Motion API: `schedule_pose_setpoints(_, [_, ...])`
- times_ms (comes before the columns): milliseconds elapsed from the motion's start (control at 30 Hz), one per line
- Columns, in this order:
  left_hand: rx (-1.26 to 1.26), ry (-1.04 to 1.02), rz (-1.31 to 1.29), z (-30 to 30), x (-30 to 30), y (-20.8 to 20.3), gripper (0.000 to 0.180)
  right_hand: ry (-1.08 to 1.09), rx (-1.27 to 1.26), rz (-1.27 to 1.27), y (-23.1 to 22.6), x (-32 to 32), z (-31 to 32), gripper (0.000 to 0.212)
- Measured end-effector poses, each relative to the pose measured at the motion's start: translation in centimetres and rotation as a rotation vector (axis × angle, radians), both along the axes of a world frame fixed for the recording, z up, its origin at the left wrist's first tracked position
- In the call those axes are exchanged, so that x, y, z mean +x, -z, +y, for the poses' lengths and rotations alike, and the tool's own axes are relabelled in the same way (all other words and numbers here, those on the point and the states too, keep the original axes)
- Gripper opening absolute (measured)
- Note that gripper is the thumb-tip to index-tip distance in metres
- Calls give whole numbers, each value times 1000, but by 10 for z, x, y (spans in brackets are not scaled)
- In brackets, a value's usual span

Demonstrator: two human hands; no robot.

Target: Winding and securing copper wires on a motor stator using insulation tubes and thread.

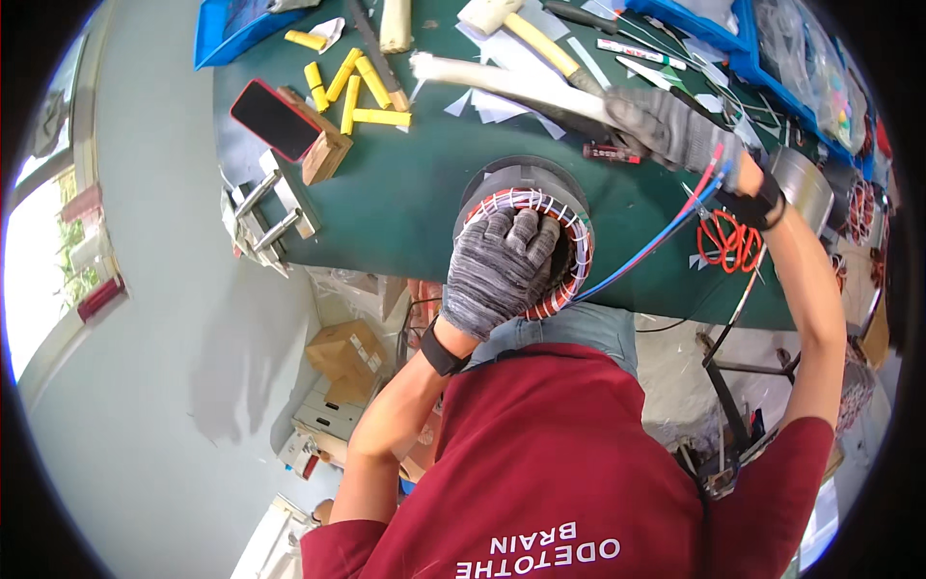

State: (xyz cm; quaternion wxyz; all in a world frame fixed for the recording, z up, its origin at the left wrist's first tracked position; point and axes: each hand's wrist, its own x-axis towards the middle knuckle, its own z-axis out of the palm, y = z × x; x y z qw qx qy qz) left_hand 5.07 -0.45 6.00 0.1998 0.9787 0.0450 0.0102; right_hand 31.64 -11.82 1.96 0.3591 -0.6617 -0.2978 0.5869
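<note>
A round motor stator (pixel 526 176) stands at the table's near edge, with a ring of red and white wire windings (pixel 580 241) laced with white cord. My left hand (pixel 497 270), in a grey knit glove, lies over this ring, its fingers bent over the opening and the tips partly hidden. Red and blue lead wires (pixel 641 253) run from the ring up to the right. Farther off to the right, my gloved right hand (pixel 666 125) is closed round one end of a pale stick (pixel 511 83). The stick's other end points left above the table.
Yellow rolls (pixel 371 82) and a phone (pixel 276 120) on a wooden block lie at the left. A metal fixture (pixel 270 212) sits at the left edge. Behind are a mallet (pixel 535 39), paper scraps and blue bins (pixel 743 48). Orange cord (pixel 728 243) lies at the right.
</note>
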Motion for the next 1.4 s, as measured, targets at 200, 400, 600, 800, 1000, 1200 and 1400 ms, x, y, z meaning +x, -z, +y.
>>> schedule_pose_setpoints(200, [62, 90, 7, 7, -1, 0, 37, -901, 563, -629, -19, -4, 45, 26])
schedule_pose_setpoints(400, [39, 42, -116, 5, 0, 8, 34, -588, 492, -517, 16, -36, -9, 30])
schedule_pose_setpoints(600, [47, -173, -182, -8, -1, 8, 32, 56, 160, -622, 55, -67, -130, 37])
schedule_pose_setpoints(800, [34, -296, -240, -20, -12, 11, 32, 220, -102, -507, 52, -81, -154, 30])
schedule_pose_setpoints(1000, [-53, -275, -343, -20, -19, 13, 34, 210, 12, -1065, 26, -105, -120, 51])
schedule_pose_setpoints(1200, [128, -311, -161, -44, 11, -18, 50, 288, 507, -392, -4, -131, -32, 33])
schedule_pose_setpoints(1400, [347, -180, 116, -48, 19, 1, 32, 280, 906, -476, -48, -119, -44, 25])
